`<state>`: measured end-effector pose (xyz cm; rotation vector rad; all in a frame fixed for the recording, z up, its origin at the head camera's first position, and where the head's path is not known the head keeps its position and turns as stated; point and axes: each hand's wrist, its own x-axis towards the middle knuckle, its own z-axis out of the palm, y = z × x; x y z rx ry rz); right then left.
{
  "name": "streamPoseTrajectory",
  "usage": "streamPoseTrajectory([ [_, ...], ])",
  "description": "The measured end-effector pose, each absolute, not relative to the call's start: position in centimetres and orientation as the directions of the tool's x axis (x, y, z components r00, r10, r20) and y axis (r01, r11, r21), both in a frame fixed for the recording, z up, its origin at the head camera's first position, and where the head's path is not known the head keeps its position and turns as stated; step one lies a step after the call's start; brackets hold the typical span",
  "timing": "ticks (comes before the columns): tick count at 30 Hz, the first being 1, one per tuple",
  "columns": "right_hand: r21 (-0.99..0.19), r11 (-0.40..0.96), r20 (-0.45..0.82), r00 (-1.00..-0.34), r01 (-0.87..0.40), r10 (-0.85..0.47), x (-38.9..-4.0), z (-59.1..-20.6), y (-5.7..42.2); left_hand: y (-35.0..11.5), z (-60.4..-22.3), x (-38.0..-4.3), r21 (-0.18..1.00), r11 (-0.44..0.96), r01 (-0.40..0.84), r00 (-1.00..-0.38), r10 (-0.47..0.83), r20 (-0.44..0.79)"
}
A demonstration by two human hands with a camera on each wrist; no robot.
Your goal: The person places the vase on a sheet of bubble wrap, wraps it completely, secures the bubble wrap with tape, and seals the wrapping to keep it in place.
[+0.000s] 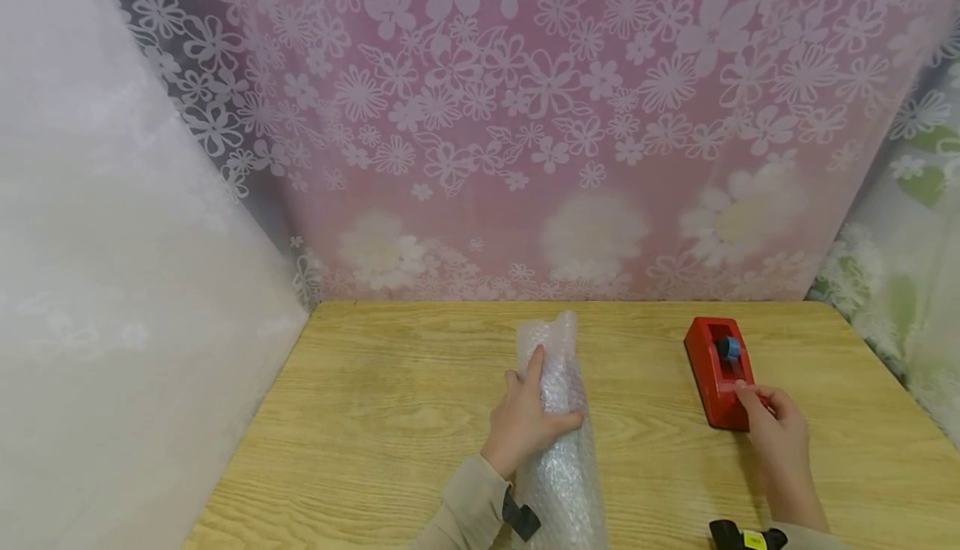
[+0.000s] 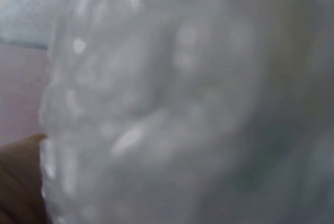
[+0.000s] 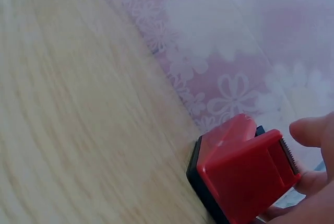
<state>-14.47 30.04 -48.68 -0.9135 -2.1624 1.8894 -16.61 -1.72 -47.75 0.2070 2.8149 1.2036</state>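
A long, tall bundle of clear bubble wrap [image 1: 562, 467] lies on the table in the head view, running away from me. My left hand [image 1: 521, 421] rests on it with index finger and thumb spread apart. Bubble wrap [image 2: 135, 98] fills most of the left wrist view, blurred, with part of a hand at the lower left. To the right stands a red tape dispenser [image 1: 712, 375] holding a small blue roll of tape [image 1: 729, 348]. My right hand [image 1: 780, 442] is at its near end. In the right wrist view, thumb and finger stand apart beside the dispenser's toothed cutter [image 3: 289, 156]; no tape shows between them.
The wood-grain table [image 1: 375, 417] ends at a pink flowered curtain [image 1: 480, 133] behind it. A white sheet [image 1: 135, 283] hangs along the left side, and a green-and-white flowered curtain [image 1: 915, 267] hangs on the right.
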Motion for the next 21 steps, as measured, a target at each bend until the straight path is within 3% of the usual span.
streamPoseTrajectory([
  [7, -0.931, -0.234, -0.358, -0.823, 0.279, 0.441, -14.6, -48.3, 30.5, -1.7, -47.9, -16.6, 0.726, 0.681, 0.092, -0.988, 0.153, -0.019],
  [15, -0.910, -0.316, -0.385, -0.830, 0.269, 0.404, -14.4, -47.7, 30.3, -1.6, -47.8, -16.5, 0.734, 0.673, 0.086, -0.989, 0.148, -0.020],
  [21, -0.920, -0.243, -0.388, -0.809, 0.309, 0.441, -14.3, -46.9, 29.9, -1.5, -47.8, -16.5, 0.735, 0.673, 0.086, -0.989, 0.146, -0.018],
])
